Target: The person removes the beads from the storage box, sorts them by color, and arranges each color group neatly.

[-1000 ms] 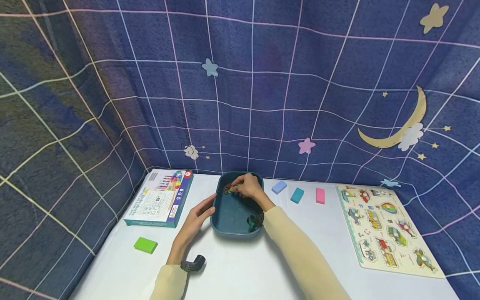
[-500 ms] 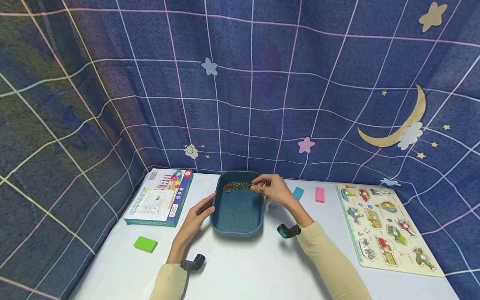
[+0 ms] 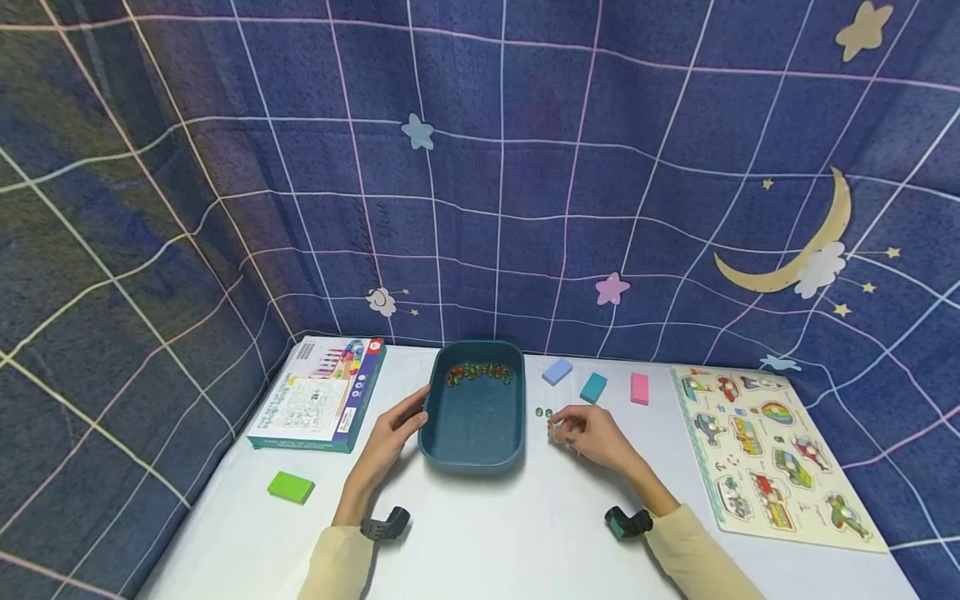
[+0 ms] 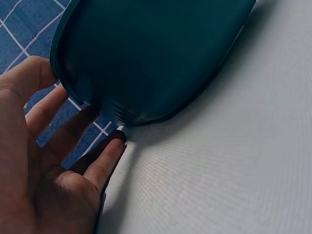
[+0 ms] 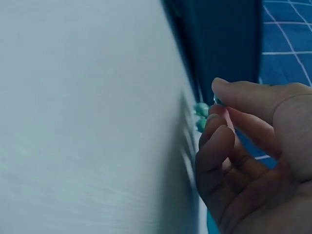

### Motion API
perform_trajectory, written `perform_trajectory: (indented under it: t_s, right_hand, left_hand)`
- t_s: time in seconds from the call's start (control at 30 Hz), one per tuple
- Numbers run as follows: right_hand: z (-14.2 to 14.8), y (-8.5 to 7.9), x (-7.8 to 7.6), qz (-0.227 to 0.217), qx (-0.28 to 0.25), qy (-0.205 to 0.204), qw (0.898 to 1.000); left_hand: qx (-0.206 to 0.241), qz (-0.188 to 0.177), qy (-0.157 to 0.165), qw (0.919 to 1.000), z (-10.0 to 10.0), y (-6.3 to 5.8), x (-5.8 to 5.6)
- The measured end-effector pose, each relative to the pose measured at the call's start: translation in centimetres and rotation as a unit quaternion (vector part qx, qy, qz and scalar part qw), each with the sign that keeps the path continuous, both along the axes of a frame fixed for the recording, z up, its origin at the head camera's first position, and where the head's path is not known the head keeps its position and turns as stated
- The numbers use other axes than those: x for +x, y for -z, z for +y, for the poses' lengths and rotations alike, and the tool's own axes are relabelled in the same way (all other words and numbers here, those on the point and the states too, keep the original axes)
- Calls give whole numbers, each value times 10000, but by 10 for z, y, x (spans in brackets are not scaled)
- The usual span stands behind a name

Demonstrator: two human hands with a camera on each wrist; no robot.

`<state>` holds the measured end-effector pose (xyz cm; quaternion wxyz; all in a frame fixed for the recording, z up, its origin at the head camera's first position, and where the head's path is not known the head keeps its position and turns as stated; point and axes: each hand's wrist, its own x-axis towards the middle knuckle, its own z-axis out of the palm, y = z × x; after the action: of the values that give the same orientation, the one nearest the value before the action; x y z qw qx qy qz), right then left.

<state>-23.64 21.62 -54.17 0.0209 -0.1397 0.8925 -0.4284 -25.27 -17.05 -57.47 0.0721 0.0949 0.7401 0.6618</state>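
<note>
A dark teal plastic bin (image 3: 471, 462) stands on the white table, with a band of green and orange glass marbles (image 3: 480, 372) along its far end. My left hand (image 3: 390, 433) rests against the bin's left side, fingers fairly straight; in the left wrist view the thumb (image 4: 36, 73) touches the rim. To the right of the bin, my right hand (image 3: 592, 435) pinches a small glassy marble (image 5: 218, 101) between thumb and index finger, mostly covered by the fingertips. Two green marbles (image 5: 201, 109) lie on the table just beyond those fingertips.
Blue (image 3: 557, 372), teal (image 3: 593, 388) and pink blocks (image 3: 639, 389) lie behind the right hand. A wooden picture puzzle board (image 3: 780, 458) is at the right. On the left are a boxed set (image 3: 318, 396) and a green block (image 3: 291, 488). A patterned curtain (image 3: 480, 208) hangs behind.
The right hand has left the bin's far end, where it was at the marbles, and moved right and nearer to the table beside the bin. The left hand stays at the bin.
</note>
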Motion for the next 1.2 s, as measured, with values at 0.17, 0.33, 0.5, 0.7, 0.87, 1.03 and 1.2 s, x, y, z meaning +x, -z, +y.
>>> perform_trajectory:
  t_s: [0.17, 0.33, 0.5, 0.7, 0.87, 1.03, 1.2]
  right_hand:
    - [-6, 8, 1, 204, 236, -158, 9994]
    - [-12, 12, -3, 460, 359, -258, 9980]
    - [-14, 14, -6, 719, 401, -260, 9963]
    - [-15, 14, -6, 661, 455, -292, 9963]
    - [-14, 14, -5, 616, 431, -361, 9965]
    - [-12, 15, -5, 600, 357, -487, 9964]
    - [-7, 9, -3, 273, 59, -489, 9984]
  left_hand:
    - [-27, -41, -39, 10000, -1, 1, 0]
    - [-63, -52, -53, 10000, 0, 1, 0]
    - [-160, -18, -86, 9998, 2, 1, 0]
    - [-181, -25, -79, 9998, 3, 0, 1]
    - [-185, -20, -56, 9998, 3, -1, 1]
    - [-192, -8, -57, 9998, 2, 0, 1]
    - [-182, 46, -71, 9998, 2, -1, 2]
